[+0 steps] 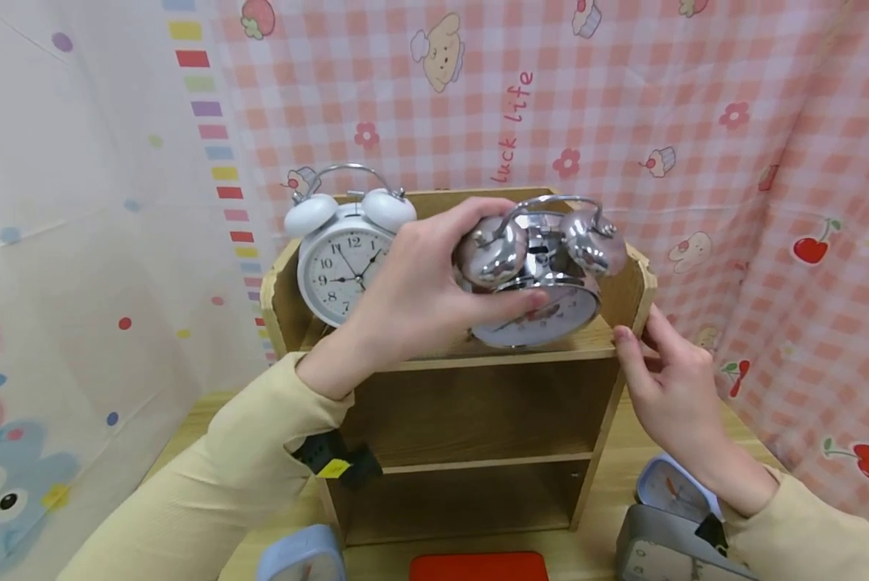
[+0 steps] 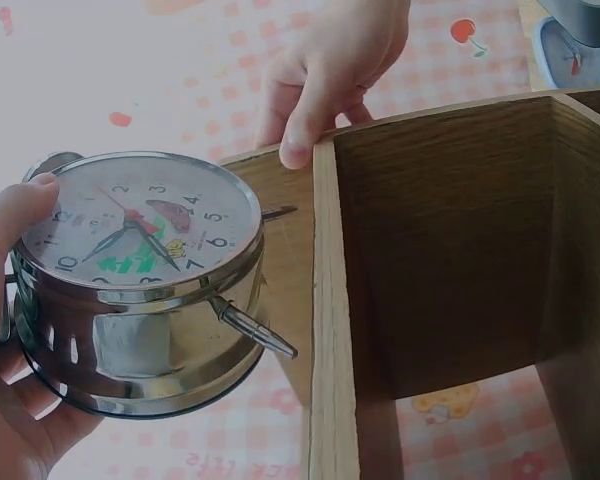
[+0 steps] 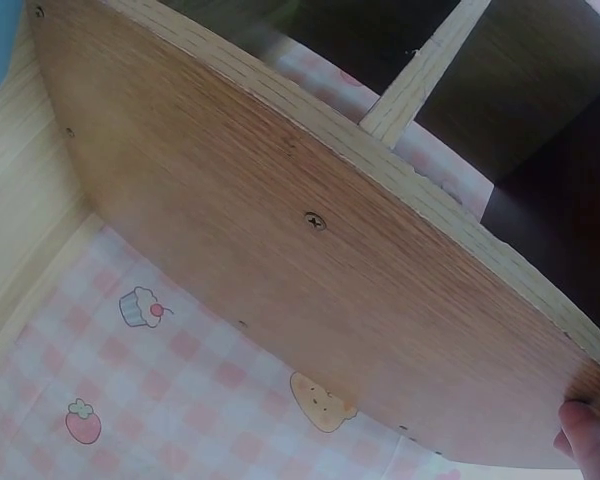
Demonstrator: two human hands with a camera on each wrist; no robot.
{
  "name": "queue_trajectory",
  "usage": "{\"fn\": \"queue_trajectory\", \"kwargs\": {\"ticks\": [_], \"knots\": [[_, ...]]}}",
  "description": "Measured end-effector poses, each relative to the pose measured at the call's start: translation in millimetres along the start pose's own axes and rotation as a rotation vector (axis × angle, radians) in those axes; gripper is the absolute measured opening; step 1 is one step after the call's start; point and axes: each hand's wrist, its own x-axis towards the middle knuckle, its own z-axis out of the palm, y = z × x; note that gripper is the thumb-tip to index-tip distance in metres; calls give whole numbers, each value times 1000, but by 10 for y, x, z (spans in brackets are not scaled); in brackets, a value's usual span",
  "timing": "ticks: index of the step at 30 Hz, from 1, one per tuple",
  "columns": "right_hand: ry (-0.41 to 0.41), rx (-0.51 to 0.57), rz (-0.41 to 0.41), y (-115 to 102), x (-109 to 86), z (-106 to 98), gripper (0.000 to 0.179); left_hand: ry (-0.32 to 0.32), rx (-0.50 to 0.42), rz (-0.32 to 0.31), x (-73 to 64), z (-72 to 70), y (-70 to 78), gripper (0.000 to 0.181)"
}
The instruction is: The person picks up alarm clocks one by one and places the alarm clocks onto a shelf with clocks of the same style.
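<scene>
My left hand [image 1: 423,294] grips a silver twin-bell alarm clock [image 1: 561,319] above the top board of a small wooden shelf [image 1: 507,357], toward its right side. The clock leans, its face turned downward in the head view. In the left wrist view, the silver clock's feet [image 2: 255,328] point toward the shelf and the thumb lies on the rim of the face. My right hand [image 1: 677,387] holds the shelf's right side panel [image 3: 220,170], thumb at the front edge and fingers outside. A white twin-bell alarm clock [image 1: 343,278] stands on the top board at the left, partly hidden by my left hand.
Below the shelf, a blue clock [image 1: 303,557] is at the left and a red object [image 1: 478,566] at the middle. A grey clock [image 1: 666,553] and a light-blue round clock [image 1: 674,488] lie at the right. A checked cloth [image 1: 623,97] hangs behind.
</scene>
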Motion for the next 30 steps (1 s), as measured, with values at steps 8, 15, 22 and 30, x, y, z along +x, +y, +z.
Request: {"fn": "queue_trajectory", "kwargs": {"ticks": [8,15,22,30], "knots": [[13,-29,8,1,-5,-6,17,-69,-79,-132,126,87,-29,68],[6,-4,8,-5,5,14,15,-67,-53,-155,193,127,-69,66],[2,12,7,-5,5,14,16,-96,-40,-213,296,153,-119,67],[9,-1,3,0,-1,10,16,-139,11,-262,433,188,-155,66]]}}
